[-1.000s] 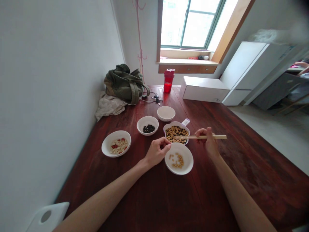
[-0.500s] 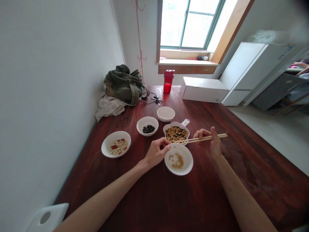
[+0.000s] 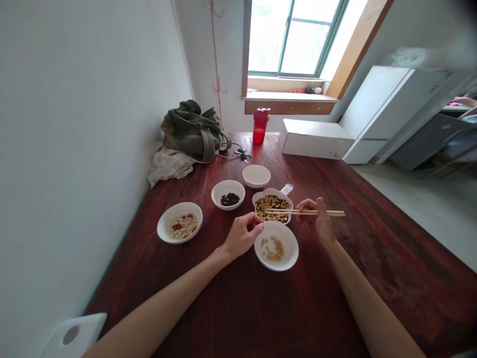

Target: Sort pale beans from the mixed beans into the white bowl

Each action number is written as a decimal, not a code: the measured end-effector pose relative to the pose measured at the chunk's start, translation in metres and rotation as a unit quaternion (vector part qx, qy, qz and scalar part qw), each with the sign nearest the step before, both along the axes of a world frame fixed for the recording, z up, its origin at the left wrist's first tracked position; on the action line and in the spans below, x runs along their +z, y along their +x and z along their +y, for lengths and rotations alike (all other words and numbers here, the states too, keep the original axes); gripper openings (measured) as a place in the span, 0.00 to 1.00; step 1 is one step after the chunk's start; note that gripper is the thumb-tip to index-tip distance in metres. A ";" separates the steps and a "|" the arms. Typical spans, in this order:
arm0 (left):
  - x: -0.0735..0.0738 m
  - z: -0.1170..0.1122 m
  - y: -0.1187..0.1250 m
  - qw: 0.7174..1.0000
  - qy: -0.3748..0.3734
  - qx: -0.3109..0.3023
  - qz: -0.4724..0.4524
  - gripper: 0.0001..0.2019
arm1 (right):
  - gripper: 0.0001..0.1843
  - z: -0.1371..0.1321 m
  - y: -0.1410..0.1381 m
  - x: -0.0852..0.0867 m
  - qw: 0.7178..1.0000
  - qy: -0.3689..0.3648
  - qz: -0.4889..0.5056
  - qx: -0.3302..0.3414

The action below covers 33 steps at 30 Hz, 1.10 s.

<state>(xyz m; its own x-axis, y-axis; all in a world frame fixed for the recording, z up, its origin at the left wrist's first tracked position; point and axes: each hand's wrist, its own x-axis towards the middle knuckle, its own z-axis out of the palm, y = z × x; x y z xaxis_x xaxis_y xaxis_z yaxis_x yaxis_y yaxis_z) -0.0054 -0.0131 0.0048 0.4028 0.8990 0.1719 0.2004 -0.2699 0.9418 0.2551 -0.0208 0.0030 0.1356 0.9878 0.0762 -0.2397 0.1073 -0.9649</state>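
Head view: the chopsticks [image 3: 298, 212] are grasped in the right hand [image 3: 316, 217] and held level, so that their tips are carried over the handled white dish [image 3: 273, 193] of soybeans and black beans [image 3: 271, 203]. The left hand [image 3: 242, 236] is kept loosely curled and empty, just beside the rim of the white bowl [image 3: 278, 264], in which a few soybeans [image 3: 272, 248] lie. That bowl is placed directly in front of the dish, between the hands, on the dark red wooden surface [image 3: 335, 298].
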 end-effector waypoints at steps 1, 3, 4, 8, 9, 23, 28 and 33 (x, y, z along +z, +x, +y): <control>0.000 0.000 0.000 1.000 0.001 -0.001 0.000 0.11 | 0.32 0.000 -0.001 -0.001 1.000 0.001 0.001 0.007; 0.000 0.000 0.000 1.000 0.002 -0.003 0.001 0.11 | 0.33 0.000 -0.003 -0.003 1.000 0.003 -0.013 0.015; 0.000 0.000 0.000 1.000 0.002 -0.004 0.001 0.12 | 0.33 0.000 -0.003 -0.004 0.999 0.003 -0.027 0.017; 0.000 0.000 0.000 1.000 0.000 -0.001 -0.001 0.12 | 0.34 0.001 -0.003 -0.007 0.997 0.001 -0.082 0.011; 0.000 0.000 0.000 1.000 0.000 -0.001 -0.002 0.11 | 0.34 0.002 -0.003 -0.007 0.996 0.004 -0.087 0.011; 0.000 0.000 0.000 1.000 -0.003 -0.002 -0.007 0.12 | 0.32 0.002 -0.005 -0.007 0.992 0.012 -0.122 -0.017; 0.001 0.000 0.000 1.000 -0.003 0.001 -0.008 0.11 | 0.32 0.002 -0.006 -0.007 0.993 0.017 -0.114 -0.018; 0.001 0.000 0.000 1.000 0.000 0.001 -0.004 0.11 | 0.33 0.003 -0.003 -0.009 0.996 0.005 -0.087 -0.008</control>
